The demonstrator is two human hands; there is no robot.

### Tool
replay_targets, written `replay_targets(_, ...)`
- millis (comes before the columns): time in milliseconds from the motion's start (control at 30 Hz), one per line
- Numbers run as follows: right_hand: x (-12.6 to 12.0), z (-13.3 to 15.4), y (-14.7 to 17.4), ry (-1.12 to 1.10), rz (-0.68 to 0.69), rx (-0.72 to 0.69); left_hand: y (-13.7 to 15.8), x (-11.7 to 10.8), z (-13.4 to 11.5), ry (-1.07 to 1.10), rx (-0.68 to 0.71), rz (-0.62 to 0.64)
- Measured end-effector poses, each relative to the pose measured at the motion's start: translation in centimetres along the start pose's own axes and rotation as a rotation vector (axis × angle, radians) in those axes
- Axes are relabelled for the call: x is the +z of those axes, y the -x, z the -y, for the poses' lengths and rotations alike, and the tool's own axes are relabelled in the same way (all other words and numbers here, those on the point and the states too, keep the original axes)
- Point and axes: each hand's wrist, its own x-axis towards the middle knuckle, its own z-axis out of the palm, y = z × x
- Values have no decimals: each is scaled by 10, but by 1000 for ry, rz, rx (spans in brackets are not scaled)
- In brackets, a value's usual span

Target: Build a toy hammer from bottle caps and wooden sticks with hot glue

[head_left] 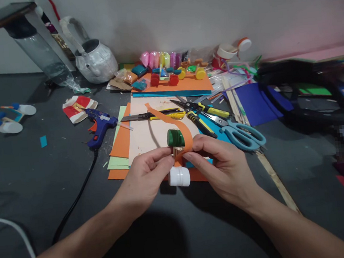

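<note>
Between my two hands is a small craft piece with a pair of green bottle caps (175, 138) at its far end and a pair of white bottle caps (179, 177) at its near end. My left hand (151, 169) pinches the middle part, which my fingers partly cover. A curved orange paper strip (177, 120) rises from the piece, its free end pointing away and left. My right hand (220, 161) has thumb and forefinger closed on that strip, right of the caps. Below lie a yellow cutter knife (158, 115), pliers (209, 111) and blue-handled scissors (245, 134).
A blue glue gun (98, 126) with its cord lies left of the stacked paper sheets (120, 162). Behind stand a metal kettle (97, 63), a water bottle (43, 56) and small bottle-cap cars (165, 77). A small cap-wheeled model (14, 117) sits far left.
</note>
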Motion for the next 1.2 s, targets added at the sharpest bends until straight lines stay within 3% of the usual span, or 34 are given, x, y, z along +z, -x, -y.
replay_targets(333,3,0,2,19,-59,34,0,-3,5,-60,3,-62)
replay_targets(767,6,-5,3,61,-39,-13,-2,0,4,24,-24,-39)
replay_targets(1067,6,-6,3,282,-44,-196,0,3,0,0,-56,-25)
replay_targets(1200,8,-8,5,344,-77,-139,0,2,1,-8,-46,-24)
